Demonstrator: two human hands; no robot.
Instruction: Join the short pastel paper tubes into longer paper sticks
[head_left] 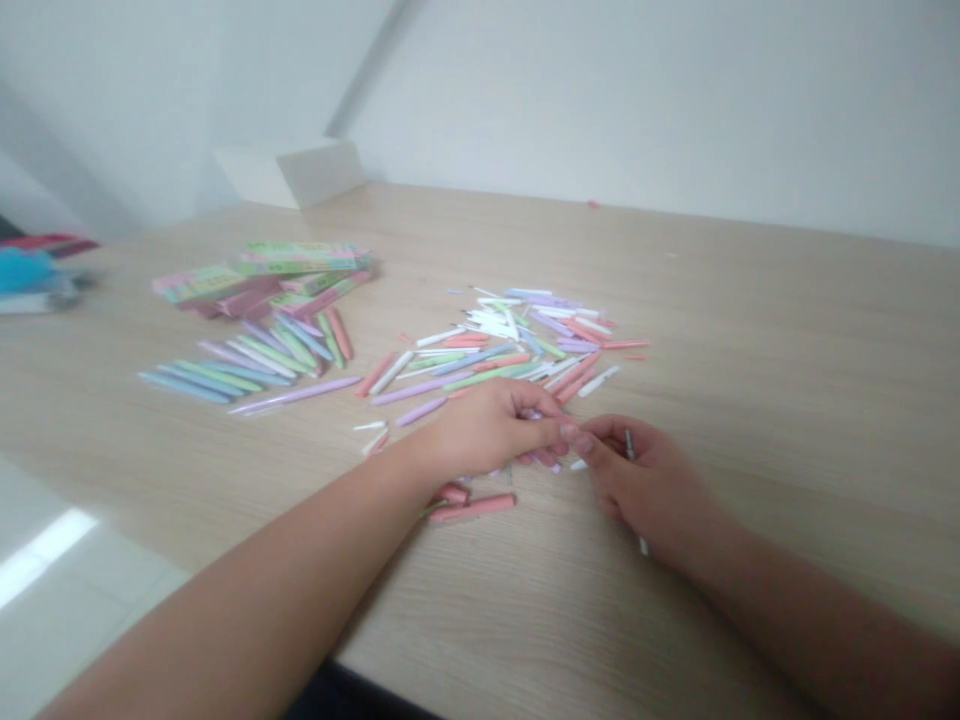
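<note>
Over the front of the pen pile, my left hand is closed, its thumb and finger pinched. Purple pen parts show under and between its fingers. My right hand is closed too, and its fingertips meet those of the left. A thin white stick, like a pen refill, runs through the right hand and shows on both sides of it. What the touching fingertips pinch is hidden and blurred. Behind the hands lie loose pen parts in white, purple, green, blue and coral. Coral pen parts lie beside my left forearm.
Left of the pile lie pens in rows, with a purple pen in front. Printed green and pink boxes are stacked behind them. A white box stands by the wall. A blue item sits far left on the wooden table.
</note>
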